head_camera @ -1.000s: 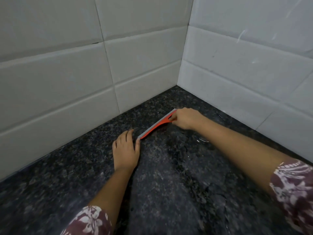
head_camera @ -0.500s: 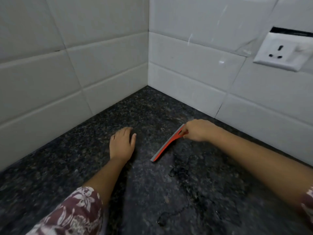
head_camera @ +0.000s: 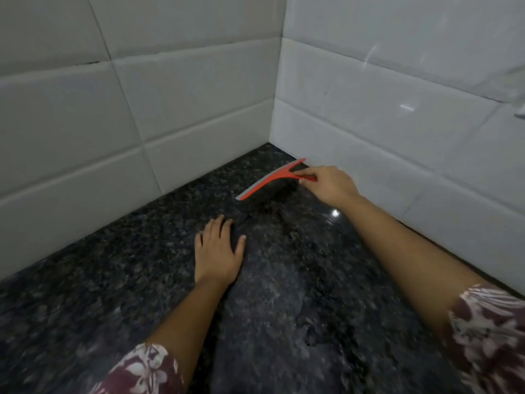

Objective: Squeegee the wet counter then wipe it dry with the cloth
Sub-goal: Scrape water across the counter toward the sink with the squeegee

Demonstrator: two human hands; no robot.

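Your right hand [head_camera: 331,186] pinches the handle of the red plastic squeegee with a grey blade [head_camera: 271,179], near the corner of the speckled black granite counter [head_camera: 113,274]. Its blade runs diagonally from near-left to far-right, its far tip by the white wall tiles [head_camera: 397,143]. Your left hand [head_camera: 217,253] lies flat, fingers spread, empty.

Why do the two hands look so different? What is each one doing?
The right hand is curled around the red squeegee, while the left hand holds nothing. The left hand lies flat with fingers spread on the dark counter; the right hand is up near the corner by the white tile wall, farther away. Both reach out from flowery sleeves.
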